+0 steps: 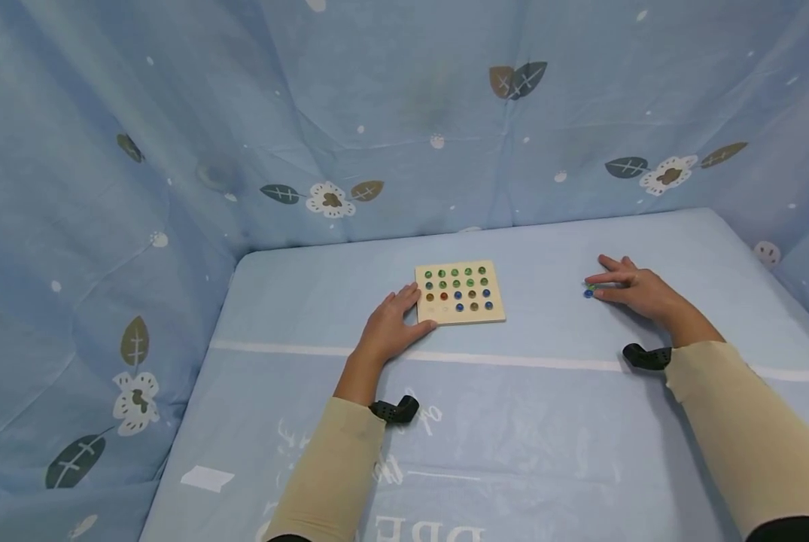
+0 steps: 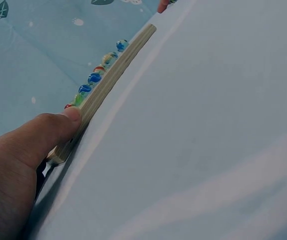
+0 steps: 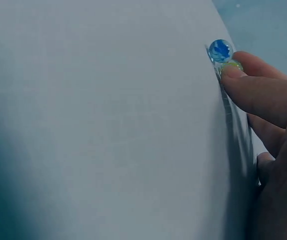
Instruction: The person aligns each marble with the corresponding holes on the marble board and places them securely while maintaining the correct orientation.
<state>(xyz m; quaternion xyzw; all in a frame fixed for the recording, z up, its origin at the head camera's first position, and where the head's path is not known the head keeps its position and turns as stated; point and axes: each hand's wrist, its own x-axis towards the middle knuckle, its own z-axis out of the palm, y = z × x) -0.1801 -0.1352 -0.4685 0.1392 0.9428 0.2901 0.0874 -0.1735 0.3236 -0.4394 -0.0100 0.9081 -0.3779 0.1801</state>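
Observation:
A pale wooden board [image 1: 470,319] lies on the table, its hollows filled with rows of green, blue, amber and red glass marbles. Two hollows at its front left corner are bare. My left hand [image 1: 389,325] grips the board's left end, thumb along the front edge; the left wrist view shows that thumb against the board's side. Far to the right, my right hand [image 1: 640,292] pinches a green marble [image 3: 238,64] between thumb and forefinger, partly hidden by them. A blue marble [image 3: 221,50] touches it, just beyond the thumb tip, resting on the cloth.
Pale blue cloth covers the table [image 1: 546,421], with a white stripe [image 1: 533,361] crossing it in front of the board. A patterned curtain [image 1: 404,98] hangs behind and at the sides. A white paper-like patch [image 1: 206,478] lies at the near left.

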